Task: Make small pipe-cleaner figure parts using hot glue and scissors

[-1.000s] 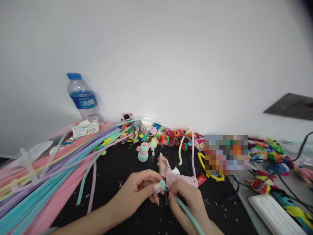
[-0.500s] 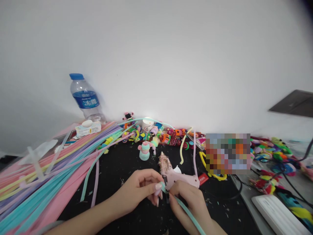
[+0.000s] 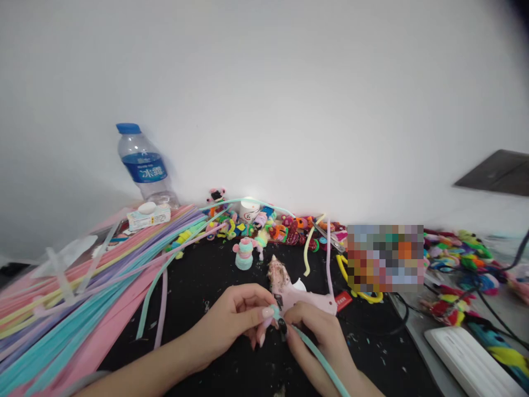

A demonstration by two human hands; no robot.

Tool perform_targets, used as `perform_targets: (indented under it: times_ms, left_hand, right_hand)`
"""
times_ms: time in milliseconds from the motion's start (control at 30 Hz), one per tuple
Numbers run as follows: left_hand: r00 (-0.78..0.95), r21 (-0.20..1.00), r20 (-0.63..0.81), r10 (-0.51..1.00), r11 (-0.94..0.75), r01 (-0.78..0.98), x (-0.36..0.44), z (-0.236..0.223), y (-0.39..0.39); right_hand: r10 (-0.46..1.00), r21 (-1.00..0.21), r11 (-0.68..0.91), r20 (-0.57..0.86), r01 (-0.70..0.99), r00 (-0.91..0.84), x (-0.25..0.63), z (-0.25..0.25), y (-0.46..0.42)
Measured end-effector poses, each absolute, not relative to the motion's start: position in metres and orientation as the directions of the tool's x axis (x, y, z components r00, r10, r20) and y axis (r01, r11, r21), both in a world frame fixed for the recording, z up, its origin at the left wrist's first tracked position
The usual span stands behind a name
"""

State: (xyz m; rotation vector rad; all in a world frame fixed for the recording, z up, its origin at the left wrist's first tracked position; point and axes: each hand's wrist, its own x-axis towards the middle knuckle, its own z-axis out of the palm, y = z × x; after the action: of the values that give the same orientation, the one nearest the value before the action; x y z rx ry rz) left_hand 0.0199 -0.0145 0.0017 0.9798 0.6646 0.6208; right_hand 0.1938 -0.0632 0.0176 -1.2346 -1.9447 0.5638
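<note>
Between thumb and fingers, my left hand (image 3: 243, 320) pinches a small coiled end of a mint-green pipe cleaner (image 3: 318, 354). The tail of that same pipe cleaner runs through my right hand (image 3: 320, 336), whose fingers are closed on it close beside the coil, and trails toward the bottom edge. Just behind my hands lies a pale pink glue gun (image 3: 308, 300) with a crusted, brownish nozzle. A little figure of mint and pink pipe cleaner (image 3: 243, 256) stands on the black mat (image 3: 231, 364) beyond my left hand.
Bundled pastel pipe cleaners (image 3: 124, 281) fill the left side, with a plastic bottle (image 3: 144, 165) behind them. Colourful pipe-cleaner dolls (image 3: 289, 229) line the wall. A yellow ring (image 3: 366, 296), a red box (image 3: 343, 301), black cables (image 3: 407, 314) and a white power strip (image 3: 471, 361) are at right.
Both hands stay together in the same place, with the left fingertips shifting slightly around the coiled end. The view has swung a little, then settled.
</note>
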Motion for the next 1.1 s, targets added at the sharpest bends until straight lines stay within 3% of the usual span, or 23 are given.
perform_targets:
  times_ms: [567,1100]
  left_hand:
    - [0.666,0.849,-0.257,0.701,0.493,-0.192,0.0173,0.0011,-0.0147]
    - [0.775,0.604,-0.313,0.549,0.745,-0.284,0.0164,0.0055,-0.0186]
  right_hand:
    - [0.910,-0.737,0.414,0.328,0.533,-0.253,0.1958,0.0146,-0.0629]
    - [0.935,-0.861,0.341,0.269,0.378,-0.232,0.1947,0.0182,-0.0609]
